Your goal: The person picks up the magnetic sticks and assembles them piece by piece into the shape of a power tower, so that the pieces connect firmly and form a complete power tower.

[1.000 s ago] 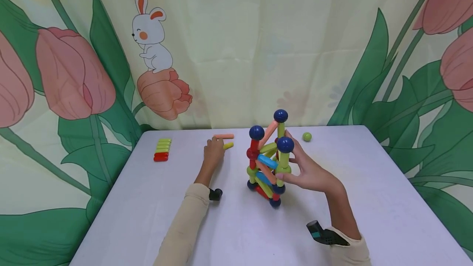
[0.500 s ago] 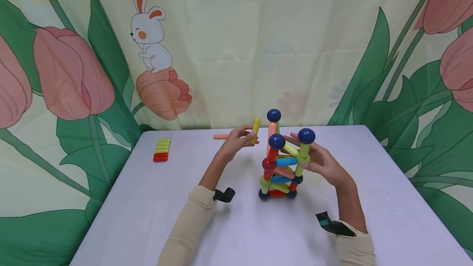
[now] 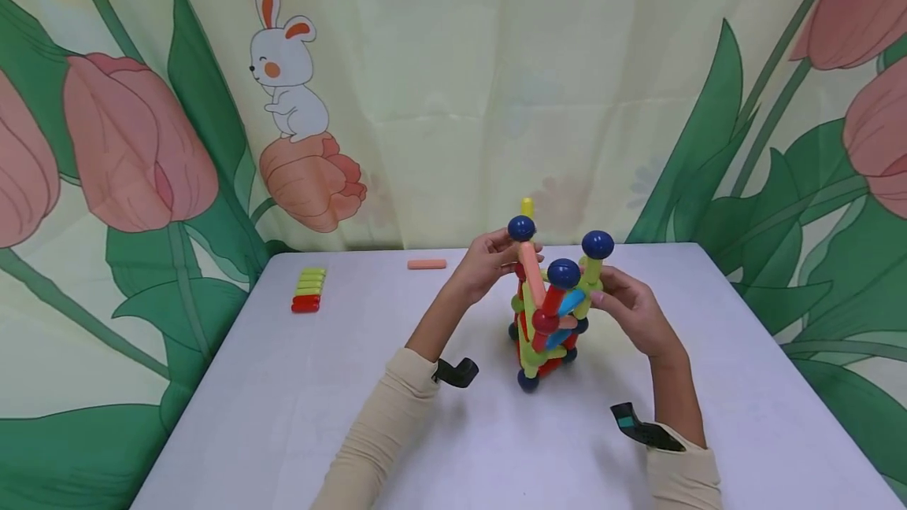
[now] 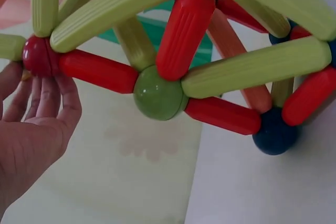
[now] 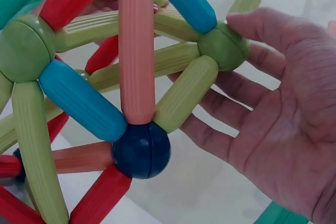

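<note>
A tower of magnetic sticks and balls stands on the table, in red, green, blue and salmon, with dark blue balls on top. My left hand is at its far left side and holds a yellow stick, which rises behind a top blue ball. In the left wrist view, the fingers are against a red ball; only a bit of yellow shows there. My right hand grips the tower's right side. Its thumb lies on a green ball, the other fingers behind.
A salmon stick lies left of the tower, towards the table's back edge. Farther left, several green sticks lie in a row with red ones. A printed curtain hangs behind the table.
My left hand has picked the yellow stick off the table and brought it right to the tower. The tower has been turned, my right hand staying at its right side.
</note>
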A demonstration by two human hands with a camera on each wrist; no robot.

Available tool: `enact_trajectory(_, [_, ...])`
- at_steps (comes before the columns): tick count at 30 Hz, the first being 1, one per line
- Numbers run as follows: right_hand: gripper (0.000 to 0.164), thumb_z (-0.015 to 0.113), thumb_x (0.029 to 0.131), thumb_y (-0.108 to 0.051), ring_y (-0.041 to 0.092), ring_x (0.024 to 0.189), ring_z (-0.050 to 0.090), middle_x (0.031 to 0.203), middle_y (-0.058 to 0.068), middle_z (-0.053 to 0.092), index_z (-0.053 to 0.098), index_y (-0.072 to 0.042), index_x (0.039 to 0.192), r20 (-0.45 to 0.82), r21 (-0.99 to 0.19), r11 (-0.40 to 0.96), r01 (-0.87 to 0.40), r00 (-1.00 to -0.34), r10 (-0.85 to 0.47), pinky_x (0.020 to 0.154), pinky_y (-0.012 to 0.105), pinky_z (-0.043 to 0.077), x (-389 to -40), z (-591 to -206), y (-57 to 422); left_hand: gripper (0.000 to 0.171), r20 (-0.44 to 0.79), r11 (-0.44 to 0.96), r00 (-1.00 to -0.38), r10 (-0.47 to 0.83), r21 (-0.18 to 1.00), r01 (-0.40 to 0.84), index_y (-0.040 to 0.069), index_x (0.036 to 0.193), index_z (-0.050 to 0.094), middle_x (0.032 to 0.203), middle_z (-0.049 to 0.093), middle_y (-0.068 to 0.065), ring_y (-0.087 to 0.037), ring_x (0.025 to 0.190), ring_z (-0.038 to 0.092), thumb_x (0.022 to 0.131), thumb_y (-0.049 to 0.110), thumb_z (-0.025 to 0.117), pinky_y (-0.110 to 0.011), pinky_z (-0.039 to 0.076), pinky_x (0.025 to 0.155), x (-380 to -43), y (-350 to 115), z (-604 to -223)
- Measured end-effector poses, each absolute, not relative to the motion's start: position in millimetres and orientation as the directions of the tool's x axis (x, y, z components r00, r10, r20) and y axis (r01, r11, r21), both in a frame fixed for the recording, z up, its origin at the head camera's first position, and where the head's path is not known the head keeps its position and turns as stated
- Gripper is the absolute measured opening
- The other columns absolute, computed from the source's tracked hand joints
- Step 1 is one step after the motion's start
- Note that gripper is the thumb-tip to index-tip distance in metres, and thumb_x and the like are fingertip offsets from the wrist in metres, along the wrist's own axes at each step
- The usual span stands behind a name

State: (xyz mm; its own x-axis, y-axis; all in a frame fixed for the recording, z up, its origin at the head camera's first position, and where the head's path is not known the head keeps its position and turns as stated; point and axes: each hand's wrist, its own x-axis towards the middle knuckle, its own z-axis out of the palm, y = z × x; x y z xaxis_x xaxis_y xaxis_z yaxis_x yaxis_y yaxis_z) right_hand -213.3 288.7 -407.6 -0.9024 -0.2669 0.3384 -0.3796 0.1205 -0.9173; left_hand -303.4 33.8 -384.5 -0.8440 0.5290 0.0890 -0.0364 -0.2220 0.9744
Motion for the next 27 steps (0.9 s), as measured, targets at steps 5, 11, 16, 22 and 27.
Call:
enact_trajectory(5, [0.038, 0.051, 0.100, -0.004, 0.002, 0.111, 0.062, 0.121, -0.015, 0.065, 0.051, -0.005, 0.138, 0.350, -0.914, 0.122, -0.388, -0.902, -0.253, 0.087, 0.019, 0.053, -217.7, -407.2, 286.8, 0.037, 0.056, -0.138, -0.826, 0.561, 0.990, -0.027, 0.005, 0.136, 0.056, 0.123, 0.066, -0.019, -0.024, 0.115, 0.065, 0.100, 0.014, 0.054, -0.037, 0.051, 0.098, -303.0, 26.7, -379.3])
enact_trajectory(11, [0.036, 0.053, 0.101, -0.013, 0.000, 0.107, 0.064, 0.116, -0.019, 0.066, 0.053, -0.007, 0.136, 0.341, -0.917, 0.159, -0.366, -0.926, -0.162, 0.086, 0.017, 0.053, -219.7, -408.9, 273.3, 0.032, 0.063, -0.077, -0.789, 0.611, 0.997, 0.019, -0.006, 0.128, 0.058, 0.112, 0.070, -0.019, -0.018, 0.110, 0.064, 0.102, 0.011, 0.049, -0.039, 0.051, 0.099, -301.0, 19.3, -375.8])
enact_trajectory(16, [0.036, 0.056, 0.100, -0.021, 0.000, 0.103, 0.065, 0.111, -0.020, 0.066, 0.057, -0.008, 0.133, 0.341, -0.919, 0.191, -0.344, -0.939, -0.050, 0.086, 0.017, 0.053, -220.5, -410.7, 256.6, 0.031, 0.055, -0.044, -0.771, 0.634, 0.998, 0.034, -0.011, 0.124, 0.058, 0.124, 0.063, -0.024, -0.014, 0.105, 0.061, 0.103, 0.009, 0.045, -0.038, 0.050, 0.100, -300.8, 14.3, -374.9])
enact_trajectory(22, [0.037, 0.057, 0.099, -0.025, 0.002, 0.109, 0.063, 0.113, -0.020, 0.068, 0.057, -0.009, 0.133, 0.337, -0.929, 0.166, -0.330, -0.941, 0.015, 0.088, 0.015, 0.051, -222.9, -411.8, 238.6, 0.034, 0.029, -0.048, -0.758, 0.651, 0.999, -0.004, -0.014, 0.126, 0.054, 0.135, 0.054, -0.028, -0.018, 0.115, 0.056, 0.103, 0.009, 0.046, -0.043, 0.047, 0.103, -299.6, 8.1, -377.3])
enact_trajectory(27, [0.036, 0.056, 0.100, -0.026, 0.004, 0.116, 0.058, 0.113, -0.018, 0.067, 0.057, -0.009, 0.132, 0.335, -0.933, 0.158, -0.324, -0.941, 0.049, 0.093, 0.014, 0.048, -223.8, -412.7, 228.7, 0.027, 0.031, -0.107, -0.755, 0.655, 0.993, -0.052, -0.009, 0.109, 0.067, 0.121, 0.065, -0.021, -0.019, 0.112, 0.057, 0.101, 0.008, 0.048, -0.046, 0.048, 0.101, -298.8, 3.5, -380.0])
